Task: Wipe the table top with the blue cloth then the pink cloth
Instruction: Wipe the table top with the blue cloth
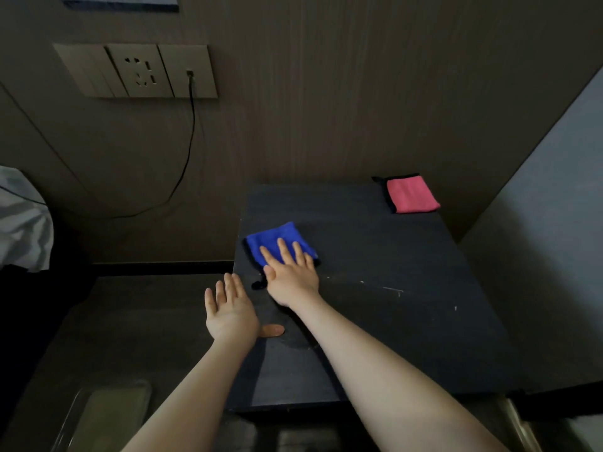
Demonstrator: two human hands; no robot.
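Observation:
A folded blue cloth [277, 238] with a black edge lies near the left edge of the dark table top [408, 288]. My right hand [290, 272] lies flat on the cloth's near part, fingers spread, pressing it to the table. My left hand [230, 309] hovers palm up at the table's left edge, fingers apart and holding nothing. A folded pink cloth [411, 194] with black trim rests at the table's far right corner, untouched.
A wood-panelled wall stands right behind the table, with a socket plate [140, 71] and a black cable [189, 141] hanging down to the left. White bedding [23, 220] is at the far left. A grey wall [554, 223] runs along the table's right side.

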